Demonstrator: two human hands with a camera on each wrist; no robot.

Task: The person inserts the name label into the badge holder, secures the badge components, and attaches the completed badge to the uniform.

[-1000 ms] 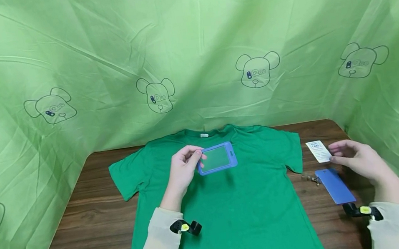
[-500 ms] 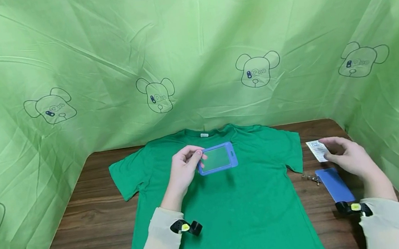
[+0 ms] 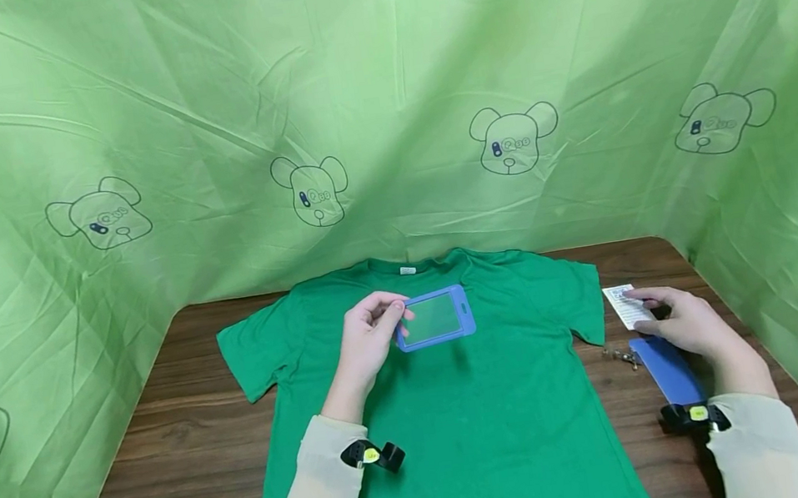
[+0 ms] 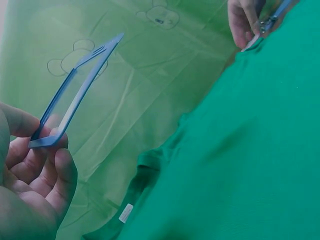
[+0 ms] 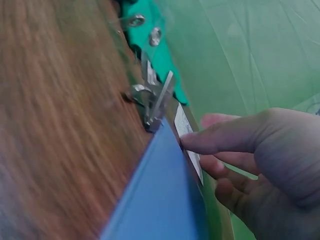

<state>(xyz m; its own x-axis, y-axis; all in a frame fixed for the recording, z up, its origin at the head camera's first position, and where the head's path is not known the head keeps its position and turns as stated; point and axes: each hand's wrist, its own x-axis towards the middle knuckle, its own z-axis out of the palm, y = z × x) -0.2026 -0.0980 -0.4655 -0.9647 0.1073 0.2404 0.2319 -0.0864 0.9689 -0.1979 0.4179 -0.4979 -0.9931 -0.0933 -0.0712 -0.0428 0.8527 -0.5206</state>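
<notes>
Beige long sleeves (image 3: 325,494), black-and-yellow wrist clips (image 3: 371,455)

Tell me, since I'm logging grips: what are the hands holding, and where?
The left hand pinches the badge holder by its short left end. The right hand touches the card on the table; a grip cannot be told.

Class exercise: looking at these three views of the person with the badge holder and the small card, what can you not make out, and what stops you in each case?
- Print on the white card: too small in the head view, edge-on in the right wrist view.
- Whether the right hand grips or only touches the card: its fingers cover it.
- Metal clip: blurred; tiny in the head view.
- Blue strap: its near end is hidden behind the right wrist.
</notes>
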